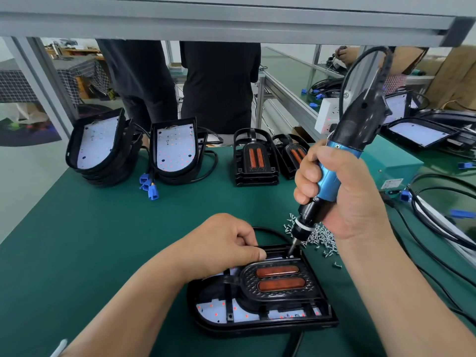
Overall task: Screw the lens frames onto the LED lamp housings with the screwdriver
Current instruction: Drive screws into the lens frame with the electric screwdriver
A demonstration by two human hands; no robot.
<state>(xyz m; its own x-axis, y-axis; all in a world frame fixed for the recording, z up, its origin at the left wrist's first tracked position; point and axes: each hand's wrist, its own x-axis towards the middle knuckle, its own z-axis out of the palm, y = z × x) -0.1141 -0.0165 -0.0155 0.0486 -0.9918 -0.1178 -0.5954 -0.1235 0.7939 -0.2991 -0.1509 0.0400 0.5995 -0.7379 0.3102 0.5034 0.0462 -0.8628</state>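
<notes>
A black LED lamp housing (260,328) lies flat on the green mat near me, its white LED board showing. A black lens frame (279,289) with two orange lenses sits in it. My right hand (342,191) grips the blue and black electric screwdriver (334,168), tilted, with its bit down at the frame's far right corner. My left hand (224,243) rests on the housing's far edge, fingers curled, thumb and fingertips on the frame's rim. A heap of small silver screws (319,237) lies just right of the housing.
Stacks of open lamp housings (100,148) (177,148) with blue connectors (150,188) stand at the back left. Stacked lens frames (253,161) stand at the back centre. Cables and more housings (422,130) lie at the right. Two people in black stand behind the bench.
</notes>
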